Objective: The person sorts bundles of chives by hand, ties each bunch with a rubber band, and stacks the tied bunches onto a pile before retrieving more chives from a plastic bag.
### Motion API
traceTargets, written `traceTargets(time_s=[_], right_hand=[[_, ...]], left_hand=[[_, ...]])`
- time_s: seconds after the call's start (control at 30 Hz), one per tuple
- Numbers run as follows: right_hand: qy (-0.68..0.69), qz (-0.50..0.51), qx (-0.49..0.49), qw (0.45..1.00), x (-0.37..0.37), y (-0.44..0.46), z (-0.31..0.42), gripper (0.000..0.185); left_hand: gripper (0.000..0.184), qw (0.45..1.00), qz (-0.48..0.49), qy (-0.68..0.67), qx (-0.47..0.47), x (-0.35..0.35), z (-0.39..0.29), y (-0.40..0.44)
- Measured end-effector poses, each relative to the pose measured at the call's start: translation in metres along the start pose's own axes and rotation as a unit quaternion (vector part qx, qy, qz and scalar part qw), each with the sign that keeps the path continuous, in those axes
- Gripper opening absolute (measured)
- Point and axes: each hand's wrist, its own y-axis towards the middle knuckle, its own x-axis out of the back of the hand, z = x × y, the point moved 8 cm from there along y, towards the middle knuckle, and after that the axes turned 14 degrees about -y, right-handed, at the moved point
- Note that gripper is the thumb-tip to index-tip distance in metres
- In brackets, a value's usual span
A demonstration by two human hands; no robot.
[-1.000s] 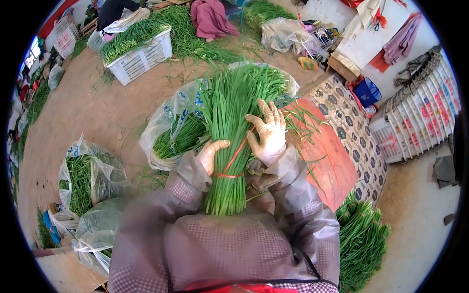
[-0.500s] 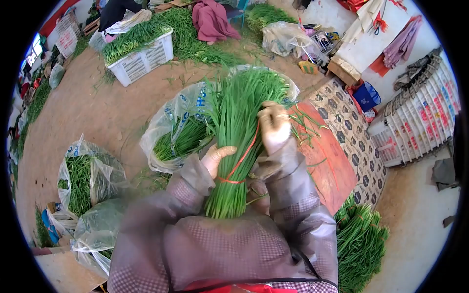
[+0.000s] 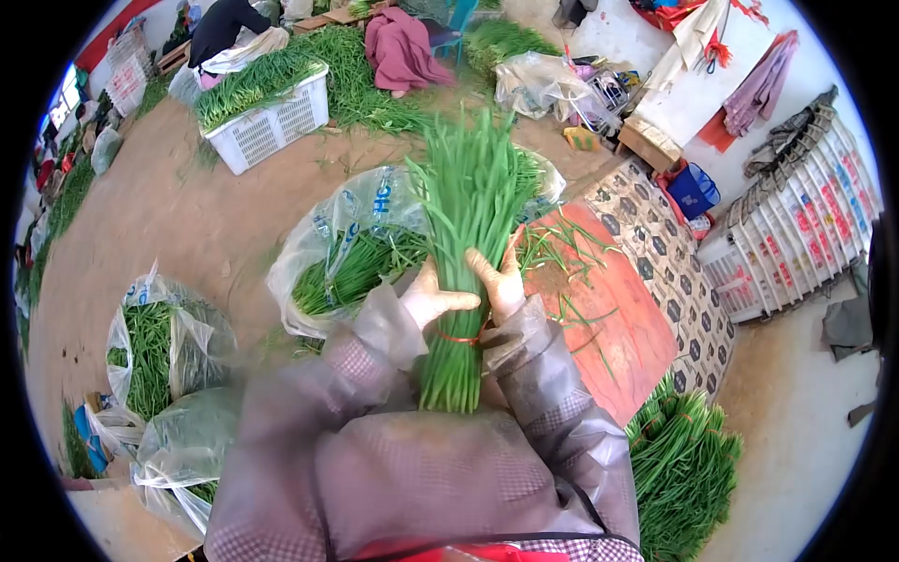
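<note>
In the head view, the person grips a bunch of long green stalks [image 3: 464, 225] in front of the lap, leafy tips pointing away and pale cut ends towards the body. The left hand [image 3: 433, 298] is curled around its left side, thumb laid across the front. The right hand [image 3: 501, 286] is closed in from the other side, its thumb also on the stalks and its other fingers partly hidden. Both sit just above a red band [image 3: 459, 339] that circles the lower part, a hold that probably keeps the stalks together and aligned.

An open plastic bag [image 3: 361, 201] with greens inside lies beyond the left hand, and a reddish board [image 3: 632, 342] with loose stalks [image 3: 585, 318] on it lies to the right, both seemingly within easy reach. More bunches [image 3: 688, 468] are heaped near the person's right side, some with red bands visible. Farther off, a white crate [image 3: 281, 122] holds greens piled above its rim.

Blue letters on the open bag look like "HC", though folds hide the rest. The stacked crates [image 3: 787, 225] at right carry red and blue markings too small to read.
</note>
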Motion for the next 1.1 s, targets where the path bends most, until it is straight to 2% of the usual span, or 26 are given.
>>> traceTargets(time_s=[0.03,0.07,0.2,0.23,0.27,0.33,0.37,0.4,0.57,0.67,0.73,0.77,0.8,0.83,0.9,0.93,1.0,1.07,1.1], right_hand=[[0.053,-0.014,-0.009,0.998,0.0,-0.003,0.0,0.053],[0.053,-0.013,-0.008,0.998,0.002,-0.004,0.0,0.053],[0.042,-0.001,-0.005,0.999,0.001,-0.011,0.002,0.045],[0.045,0.0,-0.002,0.999,0.0,-0.011,0.001,0.044],[0.049,0.0,0.0,0.999,0.0,-0.012,-0.001,0.043],[0.075,0.004,0.001,0.997,-0.001,-0.014,-0.003,0.041],[0.077,-0.007,0.005,0.997,0.0,-0.015,-0.003,0.035],[0.08,-0.02,0.009,0.997,0.002,-0.016,-0.002,0.029],[0.074,0.002,0.003,0.997,-0.002,-0.02,-0.004,0.031],[0.062,0.006,-0.027,0.998,-0.009,-0.022,-0.005,0.041],[0.061,0.013,-0.002,0.998,-0.016,-0.025,0.01,0.056],[0.044,0.038,0.036,0.998,-0.023,-0.03,0.017,0.076],[0.043,0.037,0.033,0.998,-0.02,-0.028,0.008,0.076],[-0.076,0.041,0.112,0.99,-0.017,-0.025,0.004,0.084],[-0.182,0.034,0.168,0.968,-0.018,-0.023,0.008,0.092],[-0.233,0.027,0.196,0.952,-0.019,-0.023,0.01,0.096],[-0.171,0.01,0.1,0.98,-0.009,-0.013,-0.004,0.089],[-0.17,0.042,0.082,0.981,-0.009,-0.012,-0.01,0.089],[-0.11,0.04,0.065,0.991,-0.01,-0.014,-0.008,0.084]], left_hand=[[0.078,0.999,0.019,-0.025,0.021,-0.001,0.001,-0.004],[0.077,0.997,0.039,-0.049,0.041,-0.007,0.0,-0.008],[0.072,0.998,-0.004,-0.062,-0.02,-0.002,-0.012,-0.009],[0.064,0.997,-0.026,-0.072,0.003,0.0,-0.011,-0.01],[0.064,0.997,-0.029,-0.073,0.006,0.001,-0.013,-0.011],[0.054,0.989,-0.02,-0.145,0.03,0.001,-0.012,-0.012],[0.045,0.981,-0.057,-0.186,0.025,0.002,-0.013,-0.015],[0.045,0.98,-0.059,-0.186,0.027,0.008,-0.008,-0.013],[0.043,0.96,-0.051,-0.272,0.05,0.041,0.017,-0.004],[0.042,0.956,-0.058,-0.282,0.049,0.044,0.016,-0.006],[0.041,0.955,-0.063,-0.285,0.057,0.042,0.015,-0.007],[0.04,0.958,-0.057,-0.278,0.049,0.037,0.011,-0.008],[0.039,0.96,-0.051,-0.272,0.042,0.034,0.009,-0.009],[0.039,0.959,-0.052,-0.273,0.044,0.035,0.009,-0.009],[0.038,0.945,-0.085,-0.296,0.11,0.036,0.015,-0.01],[0.038,0.944,-0.085,-0.297,0.113,0.034,0.015,-0.012],[0.038,0.948,-0.052,-0.298,0.095,0.02,-0.002,-0.016],[0.039,0.961,-0.07,-0.259,0.06,0.036,0.002,-0.011],[0.039,0.963,-0.067,-0.257,0.052,0.038,0.001,-0.01]])
